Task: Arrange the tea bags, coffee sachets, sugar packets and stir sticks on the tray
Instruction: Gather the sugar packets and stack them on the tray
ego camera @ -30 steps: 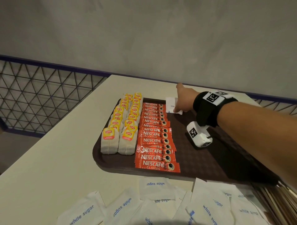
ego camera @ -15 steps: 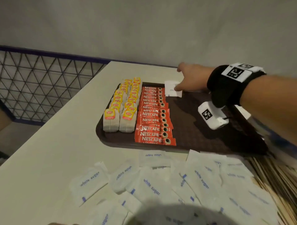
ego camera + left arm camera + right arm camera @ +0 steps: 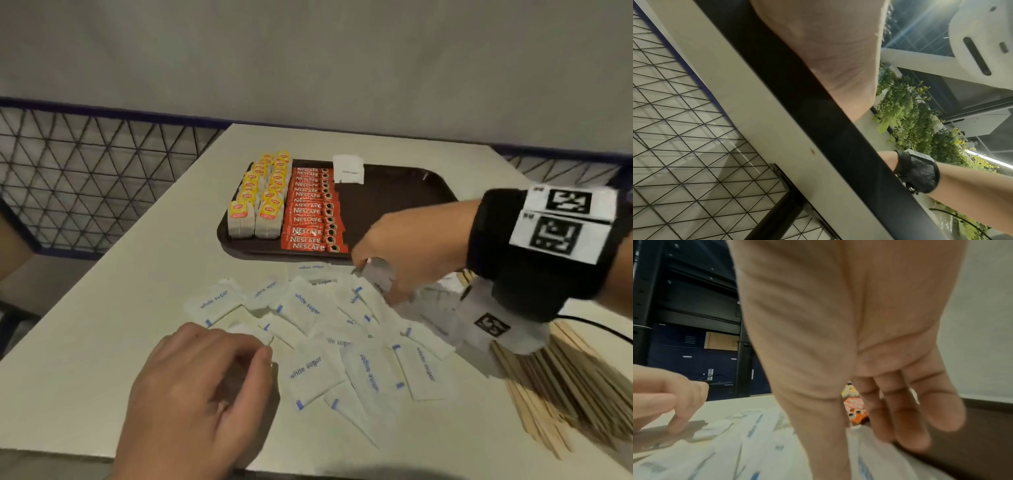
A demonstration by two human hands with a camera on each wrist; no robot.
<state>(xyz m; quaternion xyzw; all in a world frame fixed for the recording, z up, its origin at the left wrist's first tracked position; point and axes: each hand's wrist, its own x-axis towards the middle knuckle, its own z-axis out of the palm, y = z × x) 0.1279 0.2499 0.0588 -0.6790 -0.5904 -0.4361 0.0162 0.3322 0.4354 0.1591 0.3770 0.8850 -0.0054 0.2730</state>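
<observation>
A brown tray (image 3: 404, 195) holds two rows of yellow-tagged tea bags (image 3: 260, 202), a column of red coffee sachets (image 3: 313, 212) and one sugar packet (image 3: 348, 168) at its far rim. Several loose white sugar packets (image 3: 329, 339) lie scattered on the table in front of the tray. My right hand (image 3: 376, 274) is down at the pile's far right, blurred, thumb and fingers pinching a packet (image 3: 859, 444). My left hand (image 3: 253, 356) rests at the near edge with fingers loosely curled, tips by a packet, holding nothing I can see. Wooden stir sticks (image 3: 565, 394) lie at the right.
The white table (image 3: 154, 274) ends at a mesh railing (image 3: 85, 178) on the left and a grey wall behind. The tray's right half is bare brown surface. A black cable (image 3: 599, 325) runs from my right wrist over the sticks.
My right hand let go of the sugar packet at the tray's far rim and drew back to the loose pile. My left hand came into view at the near edge.
</observation>
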